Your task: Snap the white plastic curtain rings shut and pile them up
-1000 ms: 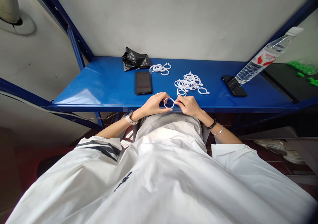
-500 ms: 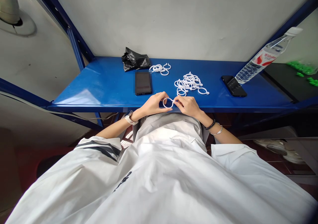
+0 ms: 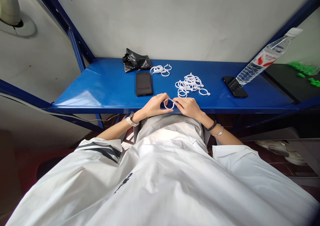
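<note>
A white plastic curtain ring [image 3: 169, 108] is held between both hands at the front edge of the blue table [image 3: 110, 85]. My left hand [image 3: 155, 105] grips its left side, thumb below and fingers above. The fingertips of my right hand [image 3: 189, 106] are pinched at the ring's right side, where its small end sits; they hide part of that end. Just beyond the right hand lies a loose heap of similar rings [image 3: 191, 83]. A smaller group of rings [image 3: 157, 69] is farther back to the left.
Left of the heap, a dark flat phone-like device [image 3: 144, 84] lies near a crumpled black plastic bag [image 3: 136, 60]. To the right, a water bottle [image 3: 260, 62] stands by a black phone [image 3: 235, 87]. Green items [image 3: 303, 67] rest on a dark surface at far right.
</note>
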### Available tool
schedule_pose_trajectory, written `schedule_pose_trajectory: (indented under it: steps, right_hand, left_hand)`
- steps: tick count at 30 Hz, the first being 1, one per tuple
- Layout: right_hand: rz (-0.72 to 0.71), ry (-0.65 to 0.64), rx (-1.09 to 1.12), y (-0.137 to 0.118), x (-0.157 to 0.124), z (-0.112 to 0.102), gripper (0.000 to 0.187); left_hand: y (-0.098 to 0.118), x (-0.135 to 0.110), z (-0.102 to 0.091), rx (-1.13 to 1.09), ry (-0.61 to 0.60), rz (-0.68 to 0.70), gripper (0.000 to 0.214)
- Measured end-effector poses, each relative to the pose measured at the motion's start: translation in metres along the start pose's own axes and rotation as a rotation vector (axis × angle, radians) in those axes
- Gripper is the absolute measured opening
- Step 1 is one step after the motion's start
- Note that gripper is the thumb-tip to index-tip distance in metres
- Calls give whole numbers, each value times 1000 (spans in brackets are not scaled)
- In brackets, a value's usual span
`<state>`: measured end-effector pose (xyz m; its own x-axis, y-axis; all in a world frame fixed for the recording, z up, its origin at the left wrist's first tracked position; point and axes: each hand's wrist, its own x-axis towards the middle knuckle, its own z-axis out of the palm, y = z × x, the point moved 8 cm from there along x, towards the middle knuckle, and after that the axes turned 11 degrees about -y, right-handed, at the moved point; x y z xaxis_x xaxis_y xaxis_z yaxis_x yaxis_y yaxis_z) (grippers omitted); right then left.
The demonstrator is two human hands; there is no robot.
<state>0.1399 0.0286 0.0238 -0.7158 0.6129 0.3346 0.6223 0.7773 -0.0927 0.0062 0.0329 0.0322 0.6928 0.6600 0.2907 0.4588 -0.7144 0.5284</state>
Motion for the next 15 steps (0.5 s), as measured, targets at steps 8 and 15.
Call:
schedule_pose_trajectory:
  steps: [8,15]
  right_hand:
    - [-8,-4,9,0,0,-1,27]
    - [-7,-22,29,0,0,-1,25]
  left_hand:
    - [-1,1,1,21,-21,-15,44]
    - [-1,1,2,35,-19,0,42]
